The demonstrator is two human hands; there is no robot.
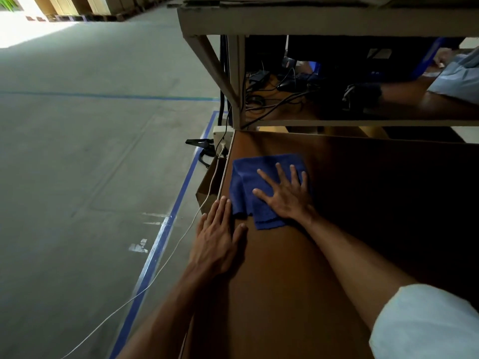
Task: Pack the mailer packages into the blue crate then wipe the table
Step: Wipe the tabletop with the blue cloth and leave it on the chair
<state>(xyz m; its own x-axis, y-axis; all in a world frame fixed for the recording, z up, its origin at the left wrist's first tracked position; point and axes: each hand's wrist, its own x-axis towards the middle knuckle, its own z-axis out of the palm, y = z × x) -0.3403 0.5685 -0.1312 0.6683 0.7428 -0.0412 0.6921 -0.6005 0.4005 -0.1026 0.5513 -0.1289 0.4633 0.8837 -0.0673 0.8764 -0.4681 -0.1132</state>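
The brown table (298, 268) is bounded on its left by a straight edge, beyond which bare concrete floor (77, 151) marked with a blue tape line (166, 229) is seen. At the far end the tabletop is closed off by a metal shelf frame (237, 81); to the right, wide dark tabletop lies open. A blue cloth (248, 177), rumpled and partly folded, is laid near the table's left edge. The right hand (285, 193) is pressed flat on it, fingers spread, nothing gripped. The left hand (217, 237) is laid flat and open along the table's left edge, just beside the cloth. A white cable (181, 239) hangs over that edge.
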